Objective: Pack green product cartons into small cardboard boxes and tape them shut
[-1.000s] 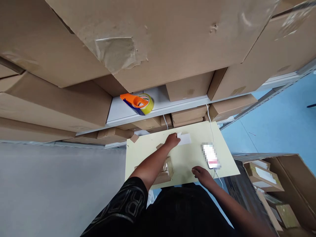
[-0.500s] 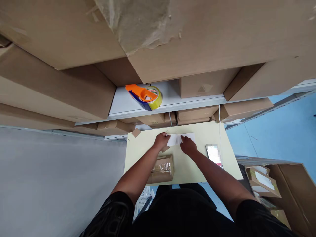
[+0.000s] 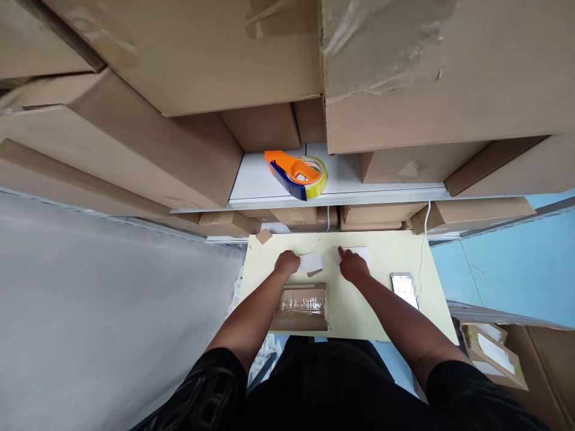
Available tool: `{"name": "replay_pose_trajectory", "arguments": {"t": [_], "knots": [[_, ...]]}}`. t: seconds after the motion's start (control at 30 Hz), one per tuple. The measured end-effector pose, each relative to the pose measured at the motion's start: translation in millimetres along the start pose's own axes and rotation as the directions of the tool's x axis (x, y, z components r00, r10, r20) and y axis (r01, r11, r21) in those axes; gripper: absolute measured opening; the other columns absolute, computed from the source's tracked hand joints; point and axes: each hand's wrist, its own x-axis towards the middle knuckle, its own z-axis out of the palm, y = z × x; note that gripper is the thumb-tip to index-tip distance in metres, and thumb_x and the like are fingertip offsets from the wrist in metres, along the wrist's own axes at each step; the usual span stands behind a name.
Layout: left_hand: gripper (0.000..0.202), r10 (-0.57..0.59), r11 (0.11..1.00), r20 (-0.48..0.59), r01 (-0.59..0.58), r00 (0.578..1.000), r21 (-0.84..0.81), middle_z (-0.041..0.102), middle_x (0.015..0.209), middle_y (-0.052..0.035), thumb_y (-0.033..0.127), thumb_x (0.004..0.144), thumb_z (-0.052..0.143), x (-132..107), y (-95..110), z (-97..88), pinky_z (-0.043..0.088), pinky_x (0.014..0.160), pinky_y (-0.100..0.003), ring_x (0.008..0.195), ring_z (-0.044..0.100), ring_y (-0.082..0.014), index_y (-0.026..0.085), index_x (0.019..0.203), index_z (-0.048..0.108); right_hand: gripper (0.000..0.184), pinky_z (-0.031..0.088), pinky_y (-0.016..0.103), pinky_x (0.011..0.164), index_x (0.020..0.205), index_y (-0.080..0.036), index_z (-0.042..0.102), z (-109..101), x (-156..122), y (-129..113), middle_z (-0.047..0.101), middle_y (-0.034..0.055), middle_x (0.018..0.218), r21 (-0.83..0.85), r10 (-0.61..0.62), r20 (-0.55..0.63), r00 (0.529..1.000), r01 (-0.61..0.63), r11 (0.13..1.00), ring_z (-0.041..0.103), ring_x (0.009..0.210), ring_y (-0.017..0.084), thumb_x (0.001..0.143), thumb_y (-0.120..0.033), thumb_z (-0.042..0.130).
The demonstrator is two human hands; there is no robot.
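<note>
My left hand (image 3: 287, 262) is closed on the left edge of a white paper slip (image 3: 311, 261), which it holds over the table. To the right, my right hand (image 3: 354, 265) rests with its index finger stretched out on another white paper piece (image 3: 362, 254); its other fingers are partly hidden. These papers are apart, with bare table between them. Under the held slip lies a small cardboard scrap (image 3: 315, 273). Nearer my body sits a cardboard box (image 3: 299, 323) with clear tape across its top, partly behind my left forearm.
A phone (image 3: 404, 290) and a white cable (image 3: 423, 251) lie on the pale table (image 3: 359, 311)'s right side. Above, an orange and blue tape dispenser (image 3: 294, 173) sits on a shelf (image 3: 345, 185) among cardboard boxes. An open carton (image 3: 539, 359) holding parcels stands at lower right.
My left hand has moved left with the white slip, separating it from the paper under my right hand. The camera view has shifted, showing more of the taped box.
</note>
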Motion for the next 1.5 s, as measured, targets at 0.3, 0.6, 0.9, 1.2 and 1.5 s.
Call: {"name": "replay_pose_trajectory", "arguments": {"t": [0.3,0.6,0.9,1.2,1.5], "knots": [[0.027,0.046,0.749,-0.088,-0.093,0.995,-0.656,0.066,0.060,-0.0017,0.043,0.088,0.069,-89,-1,-37.4,0.049,0.050,-0.022,0.053,0.064,-0.0137,0.016,0.086,0.066,0.078,0.050,0.043,0.095,0.163,-0.013,0.027,-31,-56,-27,0.060,0.0195,0.133,0.161,-0.141,-0.403,0.904,0.221,0.962,0.056,0.119,0.033,0.097,-0.046,0.052],[0.057,0.422,0.255,-0.170,-0.297,0.890,-0.920,0.072,0.081,-0.0083,0.069,0.083,0.071,-202,32,-36.9,0.051,0.057,-0.026,0.062,0.065,-0.0148,0.013,0.097,0.068,0.031,0.055,0.042,0.078,0.097,-0.017,0.075,-99,-116,-68,0.074,0.0103,0.087,0.813,0.009,-0.422,0.907,0.374,0.447,0.068,0.083,0.028,0.092,-0.044,0.059],[0.036,0.509,0.338,-0.313,-0.520,0.802,-0.784,0.069,0.081,-0.0027,0.051,0.082,0.078,-248,-22,-65.9,0.050,0.071,-0.028,0.072,0.062,-0.0140,0.016,0.088,0.069,0.031,0.045,0.029,0.043,0.086,-0.015,0.070,-159,-187,-131,0.070,0.0033,0.073,0.940,-0.001,-0.098,0.995,0.093,-0.328,0.056,0.052,0.015,0.068,-0.035,0.086],[0.035,0.650,0.149,-0.263,-0.459,0.713,-0.876,0.069,0.075,-0.0035,0.048,0.081,0.080,-278,-100,-91.6,0.050,0.067,-0.027,0.067,0.061,-0.0130,0.014,0.085,0.070,0.033,0.046,0.027,0.043,0.093,-0.014,0.072,-151,-243,-220,0.073,0.0063,0.080,0.952,-0.004,-0.110,0.994,0.104,-0.288,0.060,0.058,0.017,0.070,-0.034,0.086],[0.033,0.671,0.115,-0.250,-0.431,0.698,-0.895,0.070,0.074,-0.0045,0.046,0.081,0.079,-290,-159,-108.0,0.050,0.067,-0.028,0.066,0.061,-0.0140,0.015,0.082,0.069,0.031,0.046,0.026,0.044,0.087,-0.016,0.071,-131,-260,-279,0.070,0.0042,0.071,0.961,0.007,-0.112,0.994,0.110,-0.255,0.059,0.054,0.016,0.071,-0.037,0.086]]}}
